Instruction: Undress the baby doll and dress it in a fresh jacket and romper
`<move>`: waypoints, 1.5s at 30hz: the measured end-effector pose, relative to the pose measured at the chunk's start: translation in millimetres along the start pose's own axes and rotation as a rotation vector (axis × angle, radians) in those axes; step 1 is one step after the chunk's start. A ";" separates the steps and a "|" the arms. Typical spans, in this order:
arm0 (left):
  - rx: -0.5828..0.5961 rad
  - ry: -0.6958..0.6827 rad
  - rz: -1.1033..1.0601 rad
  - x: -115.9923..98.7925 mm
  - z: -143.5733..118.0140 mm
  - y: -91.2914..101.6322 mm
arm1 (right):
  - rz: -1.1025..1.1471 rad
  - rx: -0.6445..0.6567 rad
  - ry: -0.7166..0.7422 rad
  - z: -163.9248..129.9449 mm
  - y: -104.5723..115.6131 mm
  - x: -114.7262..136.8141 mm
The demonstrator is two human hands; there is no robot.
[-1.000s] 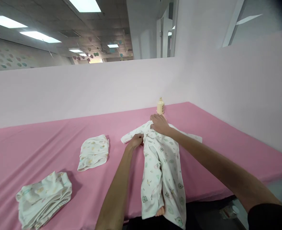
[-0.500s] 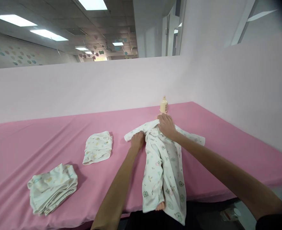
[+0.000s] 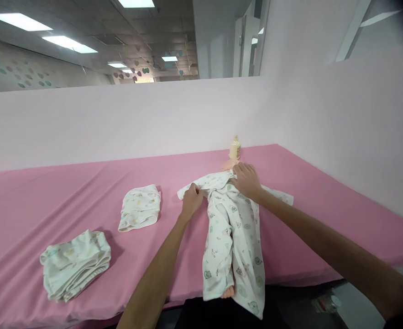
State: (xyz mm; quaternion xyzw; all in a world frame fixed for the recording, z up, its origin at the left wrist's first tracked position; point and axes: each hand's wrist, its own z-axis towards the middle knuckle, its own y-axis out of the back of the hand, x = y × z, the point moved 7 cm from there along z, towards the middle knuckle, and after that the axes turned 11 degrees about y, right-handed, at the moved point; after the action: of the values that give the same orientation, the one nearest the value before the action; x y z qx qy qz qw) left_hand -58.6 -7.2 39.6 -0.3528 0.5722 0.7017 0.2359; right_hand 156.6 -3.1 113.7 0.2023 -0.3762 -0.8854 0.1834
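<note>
Romper (image 3: 233,237) on the doll lies flat on the pink table (image 3: 50,196); I pinch its sleeve with my left hand (image 3: 191,200), right hand (image 3: 246,180) spread open pressing the collar to steady it.

Romper (image 3: 233,246): soft cloth, matt, white with small pastel prints, lightly creased. Doll foot (image 3: 227,292) poking out of a leg: smooth plastic-looking, peach, slight sheen. Both folded stacks (image 3: 76,264) (image 3: 140,206): same printed cloth, matt. Table cover (image 3: 50,201): pink fabric, matt, smooth with a few shallow wrinkles. Bottle (image 3: 235,148): pale yellow plastic, smooth, faintly glossy. Partition (image 3: 119,119): pale pink, flat matt, cloth or board, can't tell. Left hand (image 3: 191,201) and right hand (image 3: 247,180): bare skin pressing on the cloth.
</note>
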 end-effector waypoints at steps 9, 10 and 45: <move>-0.162 -0.301 0.226 -44.4 -15.5 -5.0 | -0.082 -0.103 0.296 -2.9 6.1 31.1; -0.193 -0.319 0.255 -45.6 -17.3 -0.4 | -0.098 -0.103 0.335 -4.4 8.4 32.8; -0.333 -1.109 0.456 -84.1 -103.6 14.2 | 0.180 -0.301 0.074 -161.5 51.5 19.6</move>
State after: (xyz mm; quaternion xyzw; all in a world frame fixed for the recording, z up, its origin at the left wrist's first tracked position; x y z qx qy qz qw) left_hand 8.1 -104.9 103.1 0.1631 0.3086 0.8930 0.2840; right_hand 229.0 -141.6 44.9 0.1705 -0.2489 -0.9036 0.3040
